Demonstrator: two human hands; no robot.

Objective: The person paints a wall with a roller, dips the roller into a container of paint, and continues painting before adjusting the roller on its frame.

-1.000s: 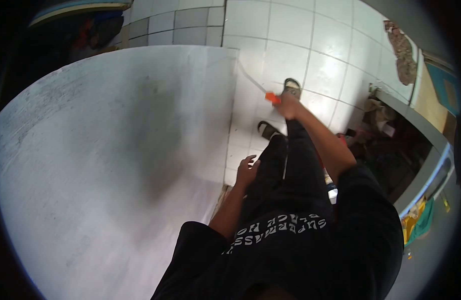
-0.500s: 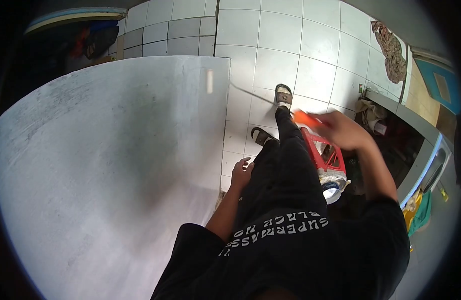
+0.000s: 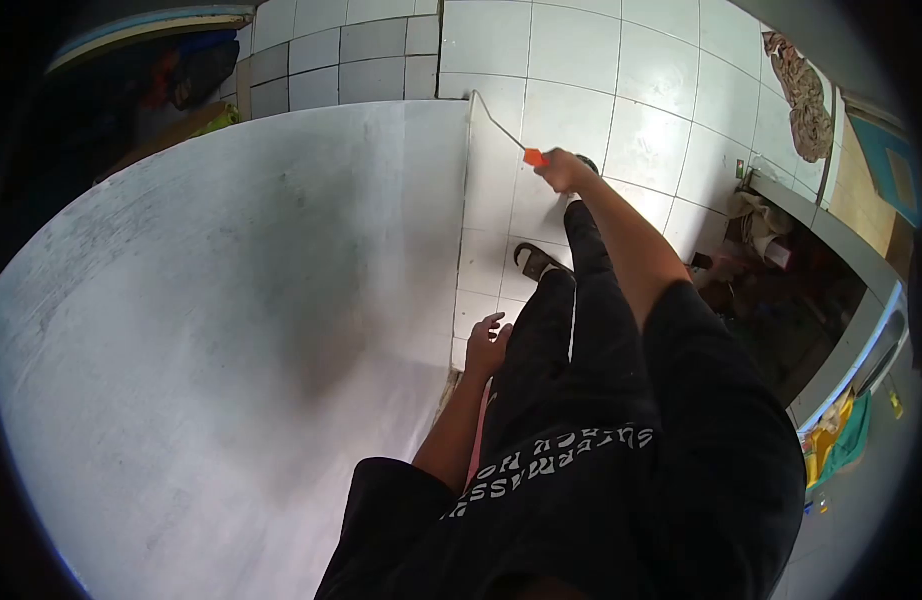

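My right hand is closed around the orange handle of a paint roller. The roller's thin bent wire runs up and left to the end edge of a whitish wall; its white sleeve cannot be made out there. My left hand hangs low beside my left thigh, close to the wall, fingers loosely apart and holding nothing. Grey patches show across the wall's surface.
White floor tiles lie ahead, with my sandalled foot on them. A crumpled brown cloth lies at the upper right. On the right stands a grey-edged counter with cluttered things beneath, and a green cloth hangs nearby.
My right hand has swung forward and left with the paint roller, whose sleeve was on the wall face before. The red-framed container by my right leg is no longer visible. My left hand stays low.
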